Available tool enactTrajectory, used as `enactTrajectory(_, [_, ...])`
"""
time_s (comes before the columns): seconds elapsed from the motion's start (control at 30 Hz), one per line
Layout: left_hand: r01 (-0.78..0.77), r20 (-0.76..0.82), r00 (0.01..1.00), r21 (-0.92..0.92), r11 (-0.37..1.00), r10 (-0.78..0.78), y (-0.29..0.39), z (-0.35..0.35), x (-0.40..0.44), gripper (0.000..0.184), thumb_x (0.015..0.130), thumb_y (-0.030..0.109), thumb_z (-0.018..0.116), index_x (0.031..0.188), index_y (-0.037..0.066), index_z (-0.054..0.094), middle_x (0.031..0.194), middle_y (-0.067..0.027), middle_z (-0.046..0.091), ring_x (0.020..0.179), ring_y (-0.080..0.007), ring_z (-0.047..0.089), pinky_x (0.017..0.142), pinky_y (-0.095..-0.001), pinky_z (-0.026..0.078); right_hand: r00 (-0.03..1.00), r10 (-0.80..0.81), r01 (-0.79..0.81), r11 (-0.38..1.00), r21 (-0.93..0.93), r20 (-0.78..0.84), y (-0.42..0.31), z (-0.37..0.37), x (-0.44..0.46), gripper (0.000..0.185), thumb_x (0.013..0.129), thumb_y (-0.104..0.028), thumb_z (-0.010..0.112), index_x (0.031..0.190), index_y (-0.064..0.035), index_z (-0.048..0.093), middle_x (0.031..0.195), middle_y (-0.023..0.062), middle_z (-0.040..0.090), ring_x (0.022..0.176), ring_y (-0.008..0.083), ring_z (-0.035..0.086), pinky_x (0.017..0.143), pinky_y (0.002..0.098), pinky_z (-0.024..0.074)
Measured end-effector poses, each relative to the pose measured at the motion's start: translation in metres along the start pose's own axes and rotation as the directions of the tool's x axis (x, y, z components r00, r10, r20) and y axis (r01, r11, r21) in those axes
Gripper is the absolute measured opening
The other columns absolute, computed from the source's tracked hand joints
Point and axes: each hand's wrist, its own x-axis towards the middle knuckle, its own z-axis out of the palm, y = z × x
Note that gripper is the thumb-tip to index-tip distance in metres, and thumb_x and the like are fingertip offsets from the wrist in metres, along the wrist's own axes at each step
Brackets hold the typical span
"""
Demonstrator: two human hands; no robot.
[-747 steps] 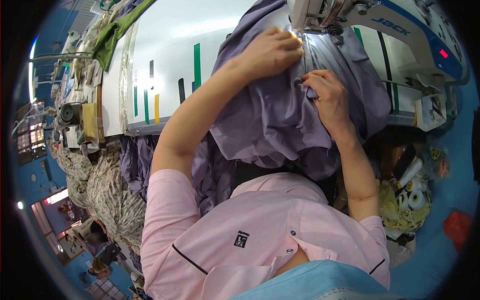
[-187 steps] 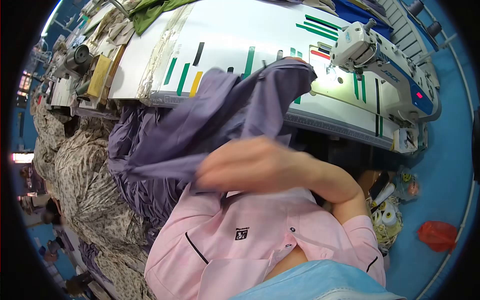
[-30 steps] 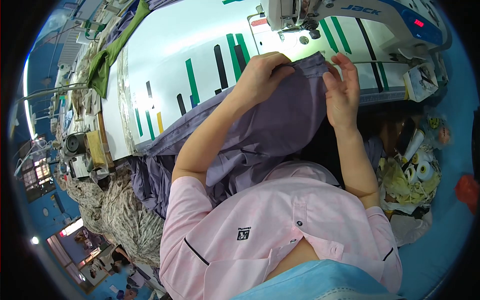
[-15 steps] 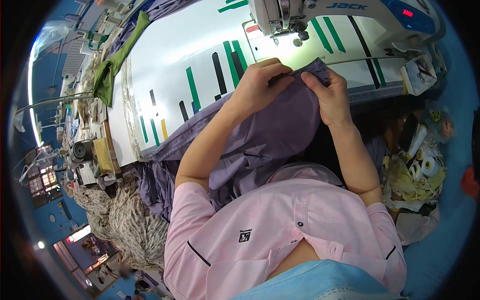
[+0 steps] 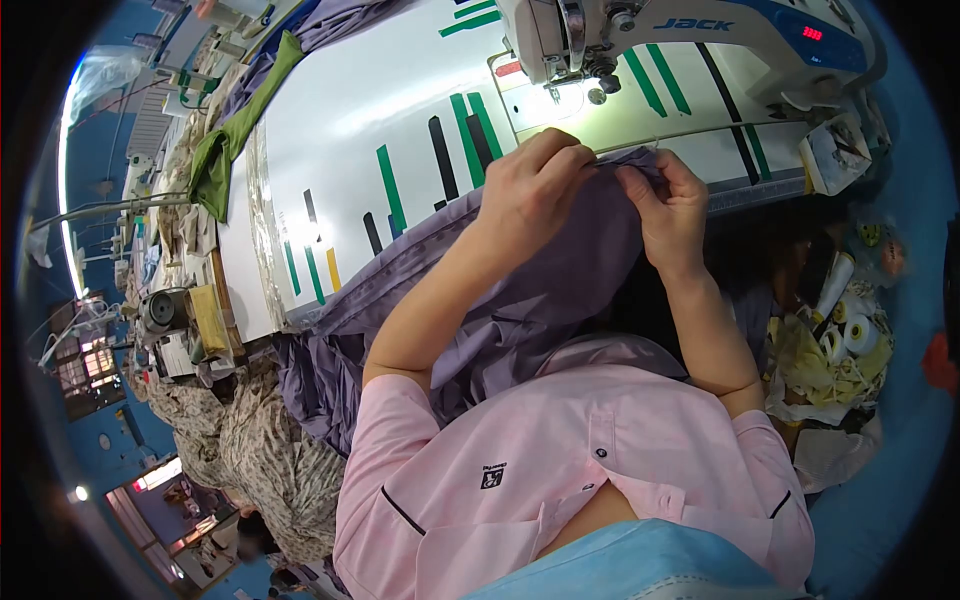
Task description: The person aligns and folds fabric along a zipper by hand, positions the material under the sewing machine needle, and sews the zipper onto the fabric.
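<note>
A large piece of purple fabric [image 5: 560,275] hangs from my two hands over the front edge of the sewing table and down into my lap. My left hand [image 5: 537,185] grips its upper edge with curled fingers. A short way to the right, my right hand [image 5: 672,207] pinches the corner of the same edge between thumb and fingers. The sewing machine [image 5: 690,35] stands just beyond my hands, its needle area lit. Between my hands the edge of the fabric is partly covered by fingers.
The white table top [image 5: 330,120] carries several green and black tape strips. Green cloth [image 5: 215,175] lies at the left edge. A small box [image 5: 837,152] sits at the right corner, above a bag with thread spools [image 5: 858,333]. Patterned fabric [image 5: 280,460] is heaped at lower left.
My left hand has turned and come slightly lower and to the right. The fabric corner that stood up by my right hand is now lower, and my right hand has moved slightly down.
</note>
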Motion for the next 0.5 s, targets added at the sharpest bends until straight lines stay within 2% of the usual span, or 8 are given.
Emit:
enactTrajectory(0.17, [0.016,-0.081,0.996,-0.080,0.997,-0.022,0.008,0.007,0.001,0.020,0.079,-0.003,0.071,0.098,0.002,0.065,0.083,-0.0094,0.063,0.068,-0.0254,0.064,0.058,-0.0339,0.050,0.990,-0.136,0.130,0.977,-0.171,-0.023,-0.002,0.004,-0.003,0.010,0.090,-0.005,0.072,0.098,0.0000,0.068,0.089,0.0004,0.068,0.082,0.0039,0.059,0.070,0.0210,0.0486])
enactTrajectory(0.27, [0.014,0.010,1.000,-0.133,0.991,-0.013,0.005,-0.001,0.002,0.022,0.078,-0.003,0.073,0.098,0.002,0.067,0.079,-0.0085,0.063,0.066,-0.0228,0.064,0.058,-0.0332,0.050,0.975,-0.221,0.215,0.962,-0.168,-0.017,-0.005,0.006,-0.001,0.012,0.088,-0.003,0.073,0.097,0.0009,0.067,0.092,0.0039,0.069,0.082,0.0074,0.061,0.070,0.0228,0.0502])
enactTrajectory(0.37, [0.003,0.025,1.000,-0.222,0.975,0.002,0.001,-0.007,0.005,0.021,0.077,-0.002,0.075,0.097,0.002,0.070,0.074,-0.0076,0.062,0.063,-0.0201,0.063,0.057,-0.0311,0.048,0.958,-0.285,0.280,0.937,-0.208,0.005,-0.010,0.008,-0.002,0.013,0.086,-0.003,0.074,0.095,0.0015,0.067,0.096,0.0077,0.069,0.082,0.0119,0.063,0.069,0.0251,0.0519])
enactTrajectory(0.5, [0.053,0.129,0.991,-0.283,0.958,-0.016,0.002,-0.018,0.009,0.020,0.077,-0.003,0.075,0.097,0.001,0.071,0.070,-0.0068,0.060,0.061,-0.0177,0.060,0.055,-0.0292,0.045,0.925,-0.381,0.364,0.880,-0.307,0.005,-0.010,0.005,-0.004,0.013,0.084,-0.002,0.076,0.091,0.0010,0.066,0.099,0.0093,0.069,0.081,0.0130,0.064,0.069,0.0255,0.0523])
